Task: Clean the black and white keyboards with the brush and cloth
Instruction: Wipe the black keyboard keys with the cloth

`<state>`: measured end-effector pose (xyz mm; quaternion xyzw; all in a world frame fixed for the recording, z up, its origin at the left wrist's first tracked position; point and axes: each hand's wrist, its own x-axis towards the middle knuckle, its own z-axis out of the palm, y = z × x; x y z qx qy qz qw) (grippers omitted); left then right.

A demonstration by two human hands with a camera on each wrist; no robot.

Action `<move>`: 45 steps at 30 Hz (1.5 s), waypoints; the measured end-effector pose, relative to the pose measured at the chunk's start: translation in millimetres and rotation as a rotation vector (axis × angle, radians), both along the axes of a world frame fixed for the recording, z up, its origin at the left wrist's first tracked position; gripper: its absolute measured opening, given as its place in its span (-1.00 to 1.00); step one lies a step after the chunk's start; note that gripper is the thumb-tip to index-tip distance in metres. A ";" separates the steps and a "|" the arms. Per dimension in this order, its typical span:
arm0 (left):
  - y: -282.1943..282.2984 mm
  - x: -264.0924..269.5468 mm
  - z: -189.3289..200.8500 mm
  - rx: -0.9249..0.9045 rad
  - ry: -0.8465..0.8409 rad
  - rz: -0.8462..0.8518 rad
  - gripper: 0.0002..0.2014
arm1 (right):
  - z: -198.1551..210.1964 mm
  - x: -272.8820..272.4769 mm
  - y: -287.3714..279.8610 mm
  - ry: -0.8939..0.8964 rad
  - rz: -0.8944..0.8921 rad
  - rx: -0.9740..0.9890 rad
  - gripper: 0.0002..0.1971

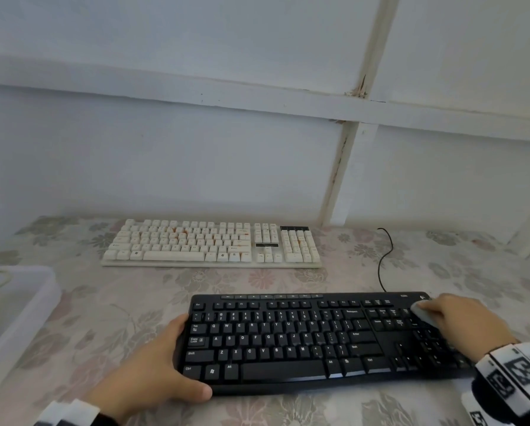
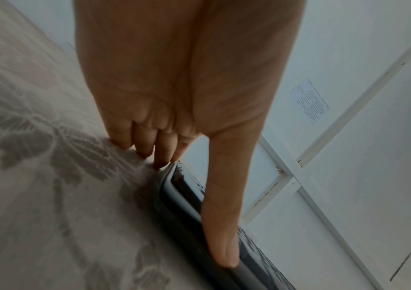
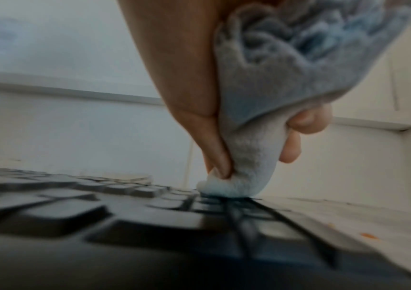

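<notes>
The flat black plastic keyboard lay on the flowery tablecloth, right under both hands. The left hand held its left end, with the thumb lying along the front edge and the fingers curled down by the side. That looked like a good place to hold, because the frame is stiff and no keys get pushed there.

The right hand was pinching a soft, fluffy pale blue cloth between thumb and fingers. The bunched tip of the cloth touched the keys just below the fingertips, at the far right corner.

The cloth would probably bend and squash easily, so holding it tight and close to the tip should help. The keyboard seemed light and could slide, so the holding hand mattered.

The long white keyboard with orange marks sat well past both hands, by the wall. I could not tell where the brush was.
</notes>
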<state>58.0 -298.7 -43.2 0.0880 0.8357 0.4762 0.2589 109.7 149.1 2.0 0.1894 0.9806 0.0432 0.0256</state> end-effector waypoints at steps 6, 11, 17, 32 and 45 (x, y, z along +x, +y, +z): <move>1.3 0.7 0.7 0.000 -0.003 0.006 0.17 | 4.0 7.9 29.9 -0.056 -0.199 -0.067 -0.80; 2.8 1.2 3.5 -0.006 -0.025 0.012 0.17 | 19.7 2.7 9.7 0.103 -0.106 -0.125 -0.81; 3.9 2.7 7.9 -0.009 -0.025 0.012 0.14 | 24.1 -1.4 -63.6 0.062 0.268 -0.316 -0.12; 4.9 5.1 11.1 0.008 -0.007 0.025 0.08 | 4.7 -2.6 14.2 0.022 -0.109 -0.106 -0.73; 4.8 2.5 12.2 0.023 -0.027 0.013 0.08 | 10.1 0.9 -41.9 0.020 0.283 -0.351 -0.75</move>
